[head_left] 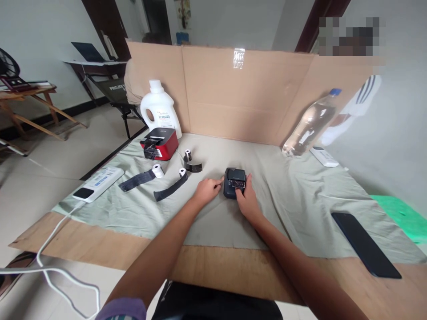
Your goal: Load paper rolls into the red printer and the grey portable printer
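A small black device (236, 174) rests on the grey-green cloth at the middle of the table. My right hand (247, 199) grips its right side, with the thumb on the front. Left of the device, my left hand (209, 189) is closed, its index finger pointing at the device's left edge; whether it touches is unclear. Three paper rolls with dark strips lie to the left: one roll (158, 170), a second roll (182, 172) and a third roll (187, 154). Behind them stands a red and black box-shaped device (168, 144).
A white jug (160, 109) and a tilted clear bottle (313, 122) stand before the cardboard screen (233, 98). A white power strip (100, 184) with a cable lies left, a black phone (365, 243) right. Behind the screen's right end is a person.
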The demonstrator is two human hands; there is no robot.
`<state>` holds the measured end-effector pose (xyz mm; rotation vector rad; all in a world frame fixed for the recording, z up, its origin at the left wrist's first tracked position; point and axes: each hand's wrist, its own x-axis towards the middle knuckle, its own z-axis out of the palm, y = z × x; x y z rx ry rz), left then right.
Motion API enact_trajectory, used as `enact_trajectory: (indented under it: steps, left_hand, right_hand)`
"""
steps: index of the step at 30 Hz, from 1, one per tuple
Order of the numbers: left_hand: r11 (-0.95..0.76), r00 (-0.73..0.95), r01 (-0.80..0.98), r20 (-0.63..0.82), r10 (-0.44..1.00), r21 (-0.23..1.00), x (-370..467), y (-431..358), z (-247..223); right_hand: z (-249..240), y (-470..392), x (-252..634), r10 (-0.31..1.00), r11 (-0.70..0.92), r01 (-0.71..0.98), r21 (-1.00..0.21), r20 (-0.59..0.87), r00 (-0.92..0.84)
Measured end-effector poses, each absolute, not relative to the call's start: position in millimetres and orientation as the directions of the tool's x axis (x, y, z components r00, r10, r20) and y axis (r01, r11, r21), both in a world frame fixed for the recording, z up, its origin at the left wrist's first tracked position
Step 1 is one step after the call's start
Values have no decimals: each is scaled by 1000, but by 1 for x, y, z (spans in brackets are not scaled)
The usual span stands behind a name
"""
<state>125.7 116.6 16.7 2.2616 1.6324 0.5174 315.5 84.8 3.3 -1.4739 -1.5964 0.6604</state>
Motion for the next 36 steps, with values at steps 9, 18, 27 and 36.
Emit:
enact_trajectory:
  steps: [9,18,27,36]
  left_hand:
    - [-362,288,699,221,932,616,121,119,18]
    - [-303,256,659,174,951,688,123,132,16]
    - [-270,258,691,120,959,671,134,152,18]
    - [-399,278,679,287,917,617,150,178,55]
  right_hand:
    - [4,84,318,973,191,519,-833,231,14]
    - [4,84,320,974,184,486,-855,223,24]
    - [6,85,319,973,207,473,-857,230,-8]
    - [8,85,319,974,205,478,-854,228,-10]
